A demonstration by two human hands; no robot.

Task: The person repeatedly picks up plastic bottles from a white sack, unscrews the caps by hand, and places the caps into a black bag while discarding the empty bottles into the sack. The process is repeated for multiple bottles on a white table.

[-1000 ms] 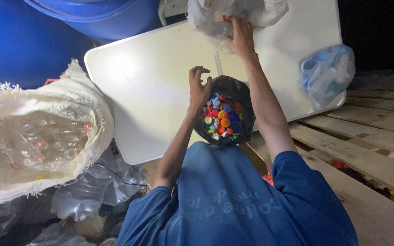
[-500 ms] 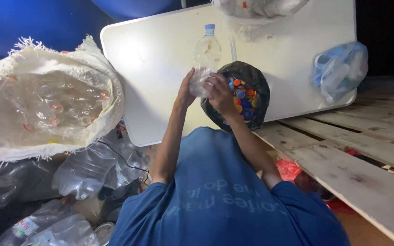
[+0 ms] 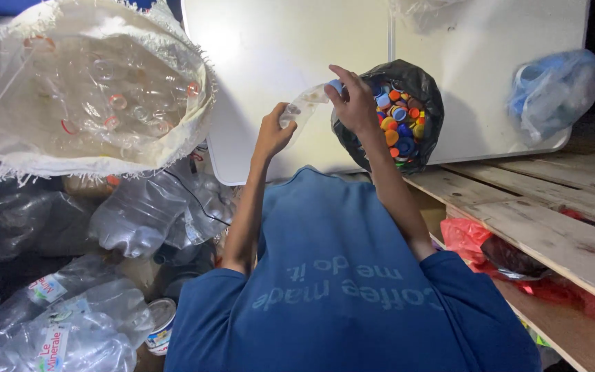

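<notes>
A single head-worn camera looks steeply down, close over the person's blue shirt (image 3: 352, 289) and white table (image 3: 290, 69).

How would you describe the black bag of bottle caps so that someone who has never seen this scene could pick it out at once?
Start at the white table at the top of the view. Near its front edge, just right of the person's right hand, sits a black bag with its mouth open. Unlike the pale blue bag further right and the white sack of clear bottles on the left, it is full of small multicoloured caps.

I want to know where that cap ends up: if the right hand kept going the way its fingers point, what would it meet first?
Probably the black plastic bag of coloured bottle caps, right beside the right hand; depth is hard to judge.
</notes>
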